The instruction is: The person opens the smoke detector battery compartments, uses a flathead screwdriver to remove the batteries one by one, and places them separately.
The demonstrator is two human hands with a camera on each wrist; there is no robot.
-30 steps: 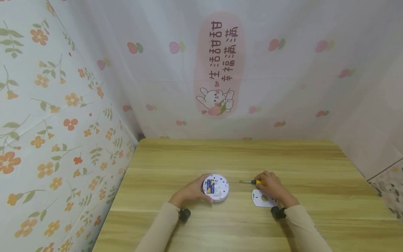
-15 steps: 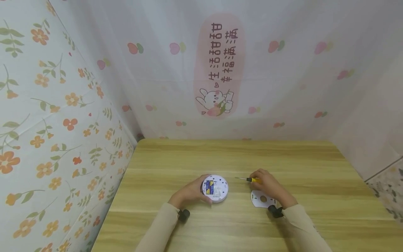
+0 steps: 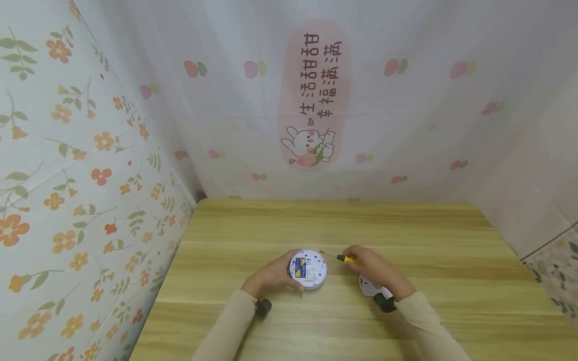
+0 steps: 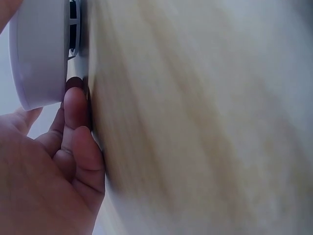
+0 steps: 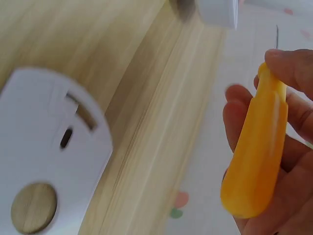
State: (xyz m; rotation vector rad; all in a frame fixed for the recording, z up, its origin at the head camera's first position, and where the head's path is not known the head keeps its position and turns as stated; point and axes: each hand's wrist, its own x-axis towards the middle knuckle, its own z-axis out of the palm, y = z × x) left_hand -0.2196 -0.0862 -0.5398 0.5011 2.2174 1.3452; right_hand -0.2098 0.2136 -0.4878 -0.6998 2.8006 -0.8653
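A round white smoke detector [image 3: 315, 275] lies back side up, with blue-and-yellow batteries showing in its bay. My left hand [image 3: 273, 275] grips it from the left, thumb at the near side. In the left wrist view, curled fingertips [image 4: 77, 108] sit under the rim of the detector [image 4: 41, 54], between it and the tabletop. My right hand [image 3: 378, 268] holds a screwdriver [image 3: 348, 259] by its yellow and black handle. Its thin shaft points left, and the tip appears just off the detector's upper right edge. The handle [image 5: 257, 156] lies along the fingers in the right wrist view.
Below the right hand, a white mounting plate [image 3: 368, 287] with a round hole and slots lies on the wooden table [image 3: 253, 331], partly covered by the forearm. A printed curtain [image 3: 406, 125] hangs behind the table, and a floral one [image 3: 99, 200] hangs at the left.
My right hand has moved left with the screwdriver, bringing its tip close to the detector. The hand and wrist now cover more of the mounting plate. My left hand stays nearly still.
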